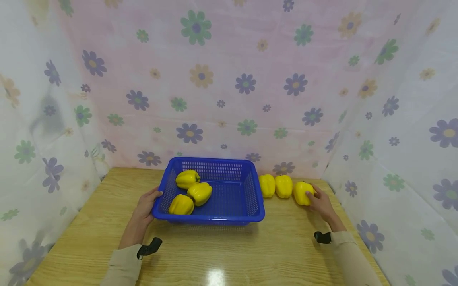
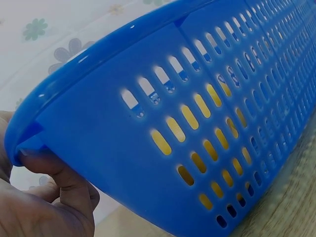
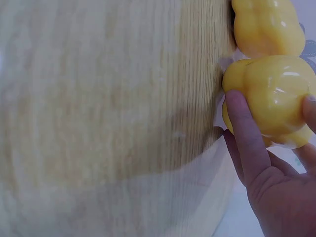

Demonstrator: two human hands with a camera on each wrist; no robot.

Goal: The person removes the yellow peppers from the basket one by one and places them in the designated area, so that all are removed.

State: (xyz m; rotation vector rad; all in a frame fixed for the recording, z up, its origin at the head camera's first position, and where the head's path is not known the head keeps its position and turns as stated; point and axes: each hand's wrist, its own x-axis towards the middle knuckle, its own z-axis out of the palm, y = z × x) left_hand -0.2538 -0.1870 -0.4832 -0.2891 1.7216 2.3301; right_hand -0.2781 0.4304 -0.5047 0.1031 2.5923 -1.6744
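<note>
A blue plastic basket [image 1: 229, 198] stands on the table with three yellow bell peppers [image 1: 199, 193] grouped in its left half. My left hand [image 1: 146, 204] grips the basket's left rim; in the left wrist view the fingers [image 2: 74, 190] curl at the rim's edge, and yellow shows through the slots in the wall. To the right of the basket, three more yellow peppers stand in a row. Around the rightmost bell pepper [image 1: 302, 194] my right hand [image 1: 321, 202] has its thumb and fingers. The right wrist view shows this pepper [image 3: 271, 94] with fingers on both sides.
Two peppers [image 1: 284, 186] stand between the basket and my right hand, the nearer one close to the basket's right wall. A wooden table [image 1: 229, 254] lies beneath. Flower-printed sheets [image 1: 229, 79] hang behind and at both sides. Black wrist devices [image 1: 149, 248] sit at both sleeves.
</note>
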